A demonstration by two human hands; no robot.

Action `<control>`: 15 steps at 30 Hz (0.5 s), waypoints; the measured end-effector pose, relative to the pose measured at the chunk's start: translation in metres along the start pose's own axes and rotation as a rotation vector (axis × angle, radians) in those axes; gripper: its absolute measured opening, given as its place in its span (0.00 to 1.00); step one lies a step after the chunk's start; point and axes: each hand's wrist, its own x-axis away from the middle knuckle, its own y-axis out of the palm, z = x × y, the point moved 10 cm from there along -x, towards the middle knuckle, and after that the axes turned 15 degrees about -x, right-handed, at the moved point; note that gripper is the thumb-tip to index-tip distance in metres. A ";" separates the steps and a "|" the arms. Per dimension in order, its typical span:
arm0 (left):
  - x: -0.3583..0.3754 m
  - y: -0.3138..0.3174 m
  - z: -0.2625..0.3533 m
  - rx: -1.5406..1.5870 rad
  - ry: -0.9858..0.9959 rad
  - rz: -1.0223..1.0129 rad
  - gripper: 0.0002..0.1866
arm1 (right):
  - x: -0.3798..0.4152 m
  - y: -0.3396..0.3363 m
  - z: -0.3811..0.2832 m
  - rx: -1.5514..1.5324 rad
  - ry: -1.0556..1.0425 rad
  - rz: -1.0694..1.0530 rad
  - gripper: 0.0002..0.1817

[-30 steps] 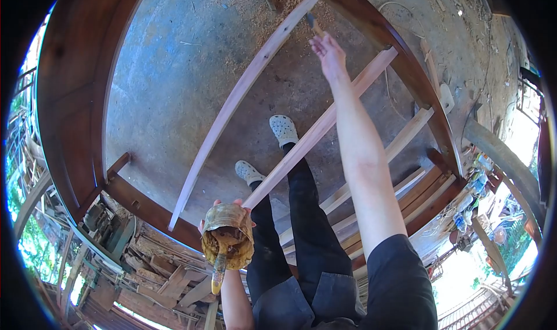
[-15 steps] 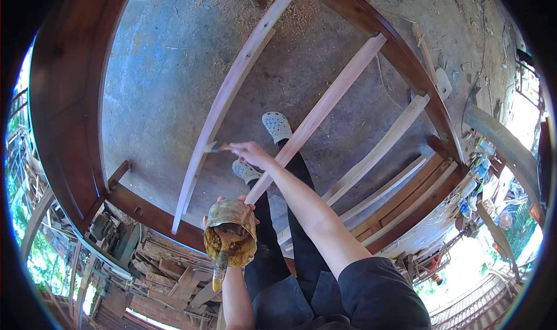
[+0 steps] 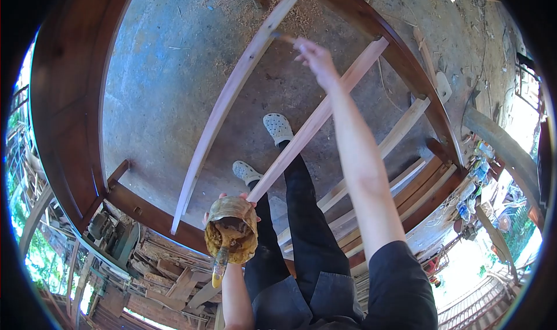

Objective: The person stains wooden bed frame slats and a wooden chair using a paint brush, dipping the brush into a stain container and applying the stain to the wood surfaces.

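Note:
My left hand (image 3: 253,202) is wrapped around a stained, cut-open pot (image 3: 231,207) with brownish-yellow residue inside. A handle with a yellow tip (image 3: 218,272) sticks out over the pot's rim; what it belongs to is hidden. Stretched far forward, my right hand (image 3: 316,60) grips a paintbrush (image 3: 282,37). The bristles are at the side of a pale curved wooden slat (image 3: 229,103), near its far end; blur hides whether they touch. A second pale slat (image 3: 319,118) passes beneath my right forearm.
A dark brown wooden frame (image 3: 400,48) surrounds me, with a tall dark panel (image 3: 69,98) at left. Another slat (image 3: 400,132) spans the right side. My feet, in white clogs (image 3: 277,127), stand between slats. Wood shavings (image 3: 296,16) lie ahead; scrap wood (image 3: 168,272) is piled at lower left.
My right hand has moved forward and to the right with the paintbrush, from the slat's middle to near its far end. My left hand and the pot have hardly moved.

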 end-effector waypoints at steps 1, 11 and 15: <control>-0.002 0.001 0.000 0.000 0.004 0.002 0.34 | -0.018 -0.015 -0.016 -0.014 -0.052 0.067 0.23; -0.002 0.005 -0.003 0.035 -0.014 -0.022 0.34 | 0.010 0.029 0.030 -0.200 0.009 0.258 0.25; -0.005 -0.001 -0.004 0.054 0.007 -0.105 0.36 | 0.094 0.095 0.130 -0.324 0.193 0.146 0.28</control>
